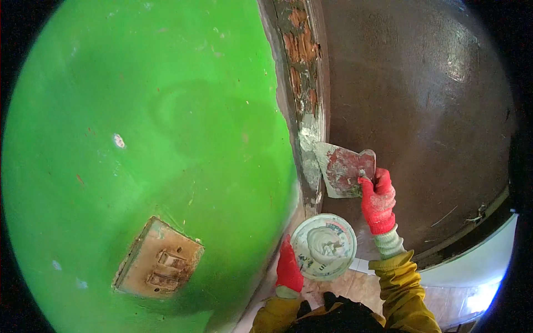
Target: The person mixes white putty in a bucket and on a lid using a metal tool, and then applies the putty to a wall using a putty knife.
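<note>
My right hand (378,202), in a red-palmed work glove, grips a wide putty knife (350,169) smeared with pale filler and reddish stains. Its blade edge lies against or very close to the damaged door frame (300,66), beside a patch of whitish filler (308,139). Lower down, my left hand (289,267), gloved the same way, holds a round white lid (305,270) by its left edge. A swirled mound of grey-white putty (325,242) sits on the lid. The fingers under the lid are hidden.
A bright green wall (183,111) with small chips fills the left side, carrying a dirty switch plate (161,261). To the right stands a dark brown door panel (411,100). Higher up, the frame has exposed, crumbling reddish wood. Tiled floor (355,288) shows below.
</note>
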### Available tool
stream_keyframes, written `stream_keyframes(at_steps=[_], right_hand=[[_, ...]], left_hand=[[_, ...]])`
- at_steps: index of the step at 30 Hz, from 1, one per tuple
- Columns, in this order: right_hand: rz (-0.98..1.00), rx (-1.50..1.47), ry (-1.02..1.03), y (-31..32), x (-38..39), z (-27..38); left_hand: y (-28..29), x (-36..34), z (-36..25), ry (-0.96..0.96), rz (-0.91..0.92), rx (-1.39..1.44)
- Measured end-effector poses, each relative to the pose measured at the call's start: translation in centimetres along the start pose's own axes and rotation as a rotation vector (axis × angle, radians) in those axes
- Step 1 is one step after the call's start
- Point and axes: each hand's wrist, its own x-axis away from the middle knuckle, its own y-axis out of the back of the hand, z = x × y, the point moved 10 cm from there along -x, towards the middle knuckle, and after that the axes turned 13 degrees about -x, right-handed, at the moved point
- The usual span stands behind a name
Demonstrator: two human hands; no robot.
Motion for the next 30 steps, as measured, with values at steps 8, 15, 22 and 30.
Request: stream_keyframes(at_steps=[8,15,22,30], right_hand=[[0.027,-0.115,0.027,2.3,-0.2,2.8],[0.295,0.142,0.28,-0.4,-0.7,7.1],[0.296,0.184,0.313,-1.4,-1.8,7.2],[0.227,0.184,0.335,0.0,-2.8,6.3]], left_hand=[[0.1,2.3,1.7,0.883,-0.552,0.181],[-1.3,2.0,2.2,0.956,-0.545,0.401],[-1.1,1.7,2.9,0.912,-0.47,0.352],[-0.1,2.0,2.7,0.858,-0.487,0.34]])
